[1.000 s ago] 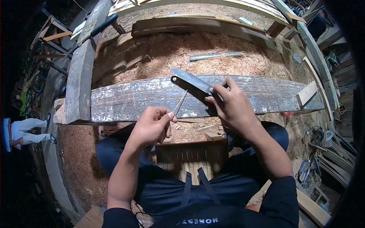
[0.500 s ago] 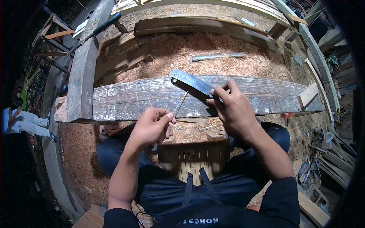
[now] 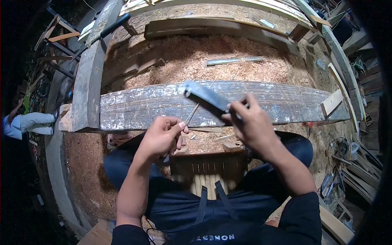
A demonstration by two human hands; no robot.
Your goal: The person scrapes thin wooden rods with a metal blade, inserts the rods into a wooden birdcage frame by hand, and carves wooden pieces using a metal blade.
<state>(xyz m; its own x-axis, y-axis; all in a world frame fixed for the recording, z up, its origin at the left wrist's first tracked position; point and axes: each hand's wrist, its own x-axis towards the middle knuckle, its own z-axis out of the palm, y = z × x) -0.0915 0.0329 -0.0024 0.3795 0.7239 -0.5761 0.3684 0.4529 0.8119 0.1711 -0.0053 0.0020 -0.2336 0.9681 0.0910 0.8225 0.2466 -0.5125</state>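
Note:
My right hand (image 3: pixel 254 124) is closed around the handle end of a broad-bladed knife (image 3: pixel 207 95). Its grey blade points up and left over the wooden beam (image 3: pixel 139 107), with a hole near the far end, and looks slightly blurred. Between the thumb and fingers of my left hand (image 3: pixel 160 136), a thin stick (image 3: pixel 193 113) is pinched. The stick slants up and right across the beam and passes under the blade. Whether blade and stick touch, I cannot tell. My fingers hide the stick's lower end and most of the knife's handle.
Wood shavings (image 3: pixel 183 67) cover the ground beyond the beam, where a short wood strip (image 3: pixel 234 61) lies. An upright post (image 3: pixel 86 87) crosses the beam's left end. A small board (image 3: pixel 331 102) rests at its right end. Another person (image 3: pixel 30 123) is at far left.
The knife and my right hand have shifted slightly, with the blade now blurred. My left hand keeps its pinch on the stick. The person at far left has changed posture.

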